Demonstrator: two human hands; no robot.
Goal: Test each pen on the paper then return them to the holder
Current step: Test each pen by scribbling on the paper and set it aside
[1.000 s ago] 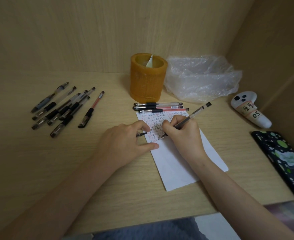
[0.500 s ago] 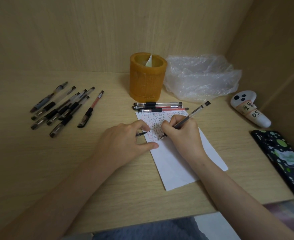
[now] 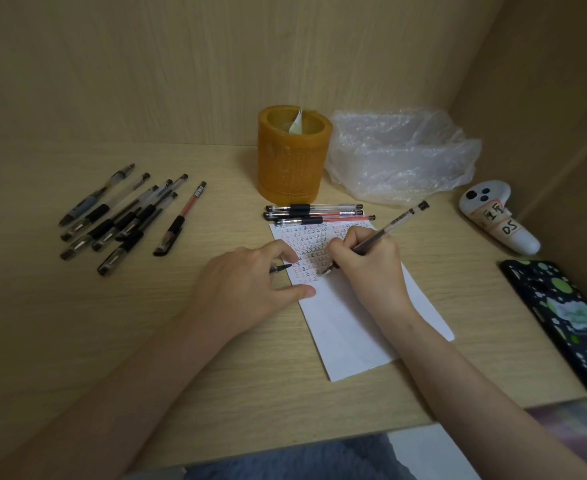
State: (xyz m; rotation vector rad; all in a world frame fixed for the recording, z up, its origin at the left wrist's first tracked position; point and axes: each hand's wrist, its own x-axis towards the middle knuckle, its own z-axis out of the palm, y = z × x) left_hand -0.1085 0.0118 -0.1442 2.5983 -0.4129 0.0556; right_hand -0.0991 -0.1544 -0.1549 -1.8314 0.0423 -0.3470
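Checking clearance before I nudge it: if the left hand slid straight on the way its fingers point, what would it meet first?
Probably the right hand, gripping the pen on the paper. The left hand, holding a pen cap, points right across the sheet toward it; both seem at sheet level.

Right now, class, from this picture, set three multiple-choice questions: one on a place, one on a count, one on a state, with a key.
1. The plastic bag lies where from the holder? A left B right C inside
2. How many pens lie between holder and paper? A three B one C six
3. The pen in the right hand is: A capped B in the holder C tip on paper
Key: 1 B, it sits to the right; 2 A, three lie side by side; 3 C, its tip meets the writing.
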